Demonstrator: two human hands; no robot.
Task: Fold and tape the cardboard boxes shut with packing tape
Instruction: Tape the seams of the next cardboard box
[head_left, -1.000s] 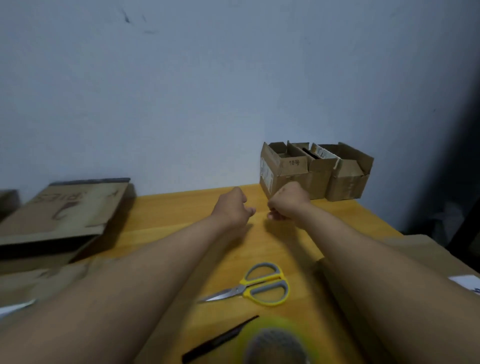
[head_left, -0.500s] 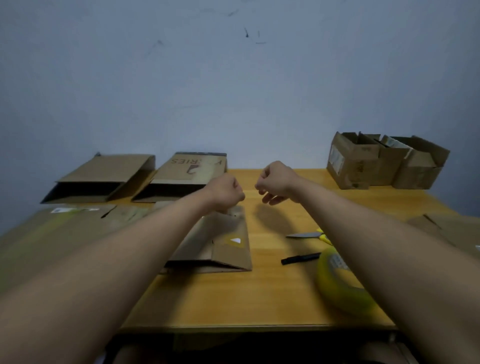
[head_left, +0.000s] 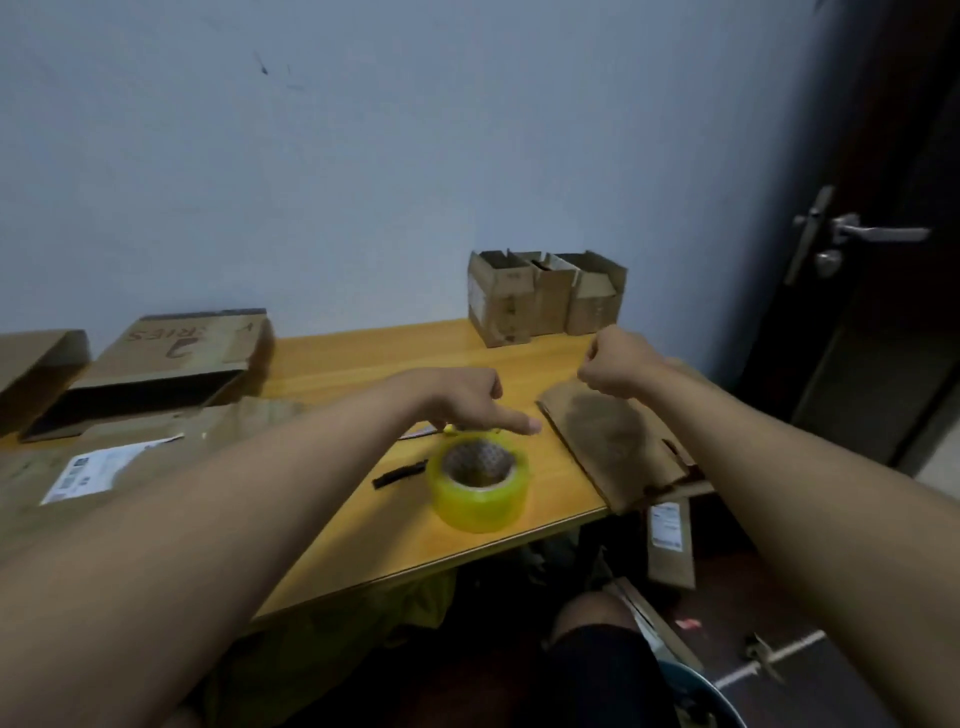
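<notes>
Left hand (head_left: 462, 397) dropped over tape roll (head_left: 479, 486), forefinger extended; right hand (head_left: 618, 369) fisted.

The room was dim, lit softly from somewhere above and in front of me, so the pale wall (head_left: 363, 182) took a bluish cast and darkened toward the right, where the door (head_left: 883, 312) sank almost to black. The yellow surface (head_left: 363, 519) carried a faint sheen near its far edge. My right hand (head_left: 615, 366) threw a blurred shadow on the flat cardboard (head_left: 613, 441) below it. Motion blur smeared my left hand (head_left: 462, 397) and softened the tape roll (head_left: 478, 486). The wide lens stretched my forearms hugely at the lower corners, and under the surface everything stayed murky and grainy.
</notes>
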